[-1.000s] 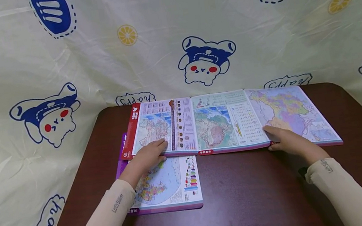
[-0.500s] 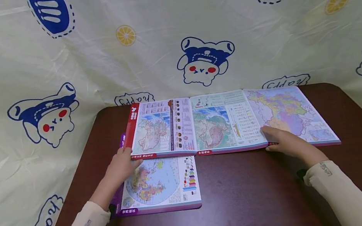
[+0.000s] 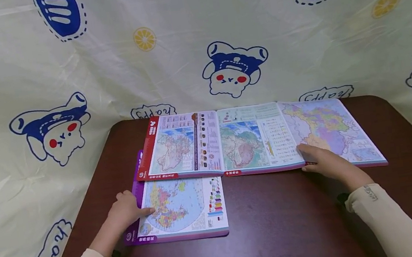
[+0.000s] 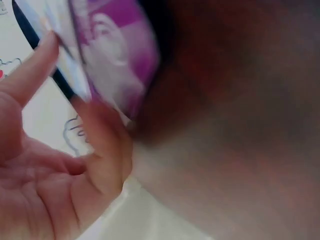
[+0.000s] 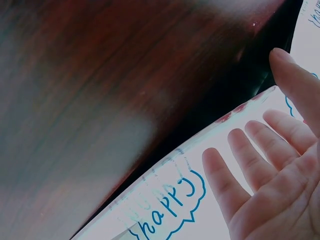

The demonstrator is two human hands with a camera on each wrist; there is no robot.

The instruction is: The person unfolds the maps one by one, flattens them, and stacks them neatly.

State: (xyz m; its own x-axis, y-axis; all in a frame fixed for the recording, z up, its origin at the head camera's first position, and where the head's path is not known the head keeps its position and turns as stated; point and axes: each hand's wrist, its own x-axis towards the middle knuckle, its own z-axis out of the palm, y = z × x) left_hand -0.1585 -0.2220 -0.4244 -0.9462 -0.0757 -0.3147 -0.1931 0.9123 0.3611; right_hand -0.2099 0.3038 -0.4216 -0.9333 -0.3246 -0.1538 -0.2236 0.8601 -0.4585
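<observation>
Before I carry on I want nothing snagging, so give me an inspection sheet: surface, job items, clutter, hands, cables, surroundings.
Surface: dark brown table, with a bright reflection.
Job items: red-edged map, middle map and rightmost map in a row; purple-edged map partly under the red-edged one.
Clutter: nothing seen.
Left hand: over the left edge of the purple-edged map, thumb over its face; grip cannot be told.
Right hand: at the near edge of the rightmost map; fingers straight and spread in the right wrist view.
Cables: nothing seen.
Surroundings: pale printed cloth behind the table, slightly creased.
</observation>
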